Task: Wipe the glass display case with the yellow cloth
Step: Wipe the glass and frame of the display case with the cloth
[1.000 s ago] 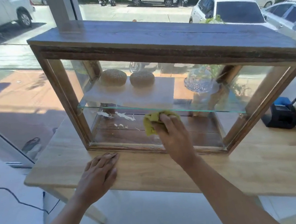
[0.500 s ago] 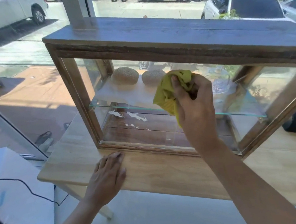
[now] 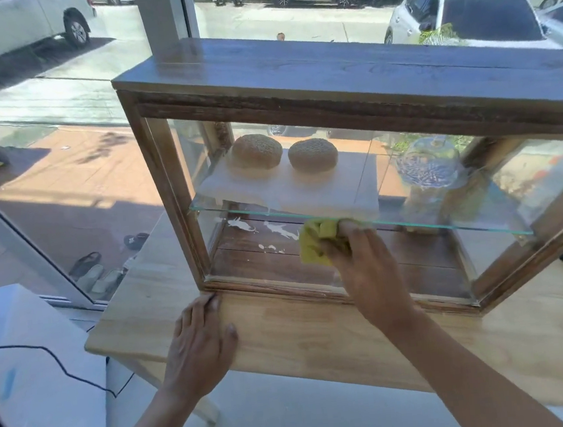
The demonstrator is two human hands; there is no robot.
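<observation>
Two hands at work: we've got the glass display case (image 3: pixel 356 185) on the wooden table (image 3: pixel 319 333), our left hand (image 3: pixel 200 348) resting flat and open just before the case's lower left corner. Our right hand (image 3: pixel 364 267) holds the bunched yellow cloth (image 3: pixel 320 242) against the case's front pane, low and centre. Press too hard and the unbraced case may slide back, rocking the two buns (image 3: pixel 256 151) and glass dish (image 3: pixel 428 166) inside.

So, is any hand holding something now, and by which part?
The right hand holds the bunched yellow cloth by its right side, pressing it on the glass display case. The left hand holds nothing.
</observation>
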